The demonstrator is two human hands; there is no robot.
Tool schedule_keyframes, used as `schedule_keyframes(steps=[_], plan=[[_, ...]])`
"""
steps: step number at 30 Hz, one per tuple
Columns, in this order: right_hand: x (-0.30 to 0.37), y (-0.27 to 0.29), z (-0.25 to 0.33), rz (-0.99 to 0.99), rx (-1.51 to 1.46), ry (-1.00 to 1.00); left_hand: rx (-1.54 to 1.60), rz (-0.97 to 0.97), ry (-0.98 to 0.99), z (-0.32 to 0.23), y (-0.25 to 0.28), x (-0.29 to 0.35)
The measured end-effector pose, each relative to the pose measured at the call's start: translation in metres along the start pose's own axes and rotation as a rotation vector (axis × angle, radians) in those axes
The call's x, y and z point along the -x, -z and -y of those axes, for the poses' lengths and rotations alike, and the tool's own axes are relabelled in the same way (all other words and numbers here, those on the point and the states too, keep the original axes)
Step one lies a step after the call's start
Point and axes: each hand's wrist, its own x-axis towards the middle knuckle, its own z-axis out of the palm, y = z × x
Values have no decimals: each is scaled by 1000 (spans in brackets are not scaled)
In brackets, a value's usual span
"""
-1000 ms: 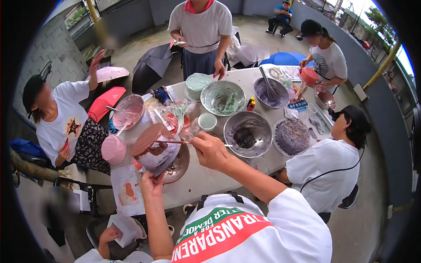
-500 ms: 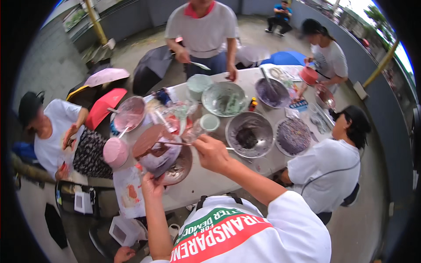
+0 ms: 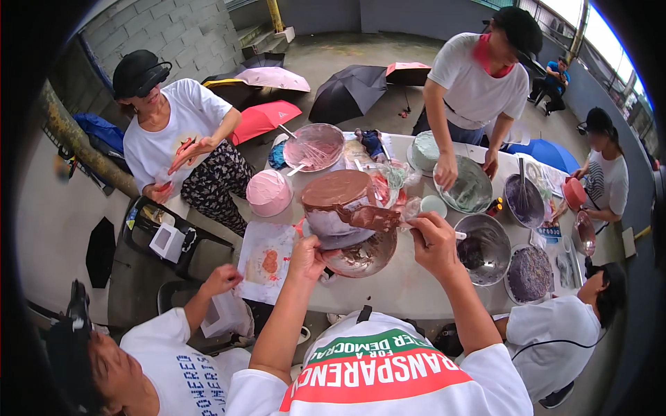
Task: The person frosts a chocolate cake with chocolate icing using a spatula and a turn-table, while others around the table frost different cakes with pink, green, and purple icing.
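Note:
My left hand (image 3: 305,262) is closed at the near left edge of a round cake (image 3: 338,188), propping it up and tilted over a metal bowl (image 3: 371,256). Brown icing coats the cake's top; its near side is pale and purplish. In my right hand (image 3: 435,243) is a spatula (image 3: 374,218), its blade thick with brown icing and lying against the cake's right side. The fingers hide most of its handle. Brown icing smears the inside of the bowl beneath.
A pink cake (image 3: 269,193) stands left, beside a bowl of pink icing (image 3: 316,145). Rightward are a green-icing bowl (image 3: 465,186), a grey metal bowl (image 3: 483,243) and a purple cake (image 3: 531,272). A co-worker's hand (image 3: 222,279) is at the left; other people surround the table (image 3: 347,297).
The view has swung left. The spatula's blade now shows broad and icing-laden at the cake's right side. Across the table, a person has leaned in and reached over the green-icing bowl.

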Motion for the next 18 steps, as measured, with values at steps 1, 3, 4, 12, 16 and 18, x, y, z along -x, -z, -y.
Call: schedule_keyframes(steps=[1,3,4,12,16,18], plan=[[-4,-3,3,9,11,49,3,10,6,-1,0,-1],[-14,-9,10,32,15,87,8,20,12,-5,2,-1],[-18,-11,11,54,21,124,18,25,32,-6,3,-2],[-24,5,0,54,172,81,10,24,31,-13,11,-4],[-26,4,7,66,148,54,-38,49,14,-13,4,-1],[-26,0,9,79,121,54,-59,75,13,-9,1,-3]])
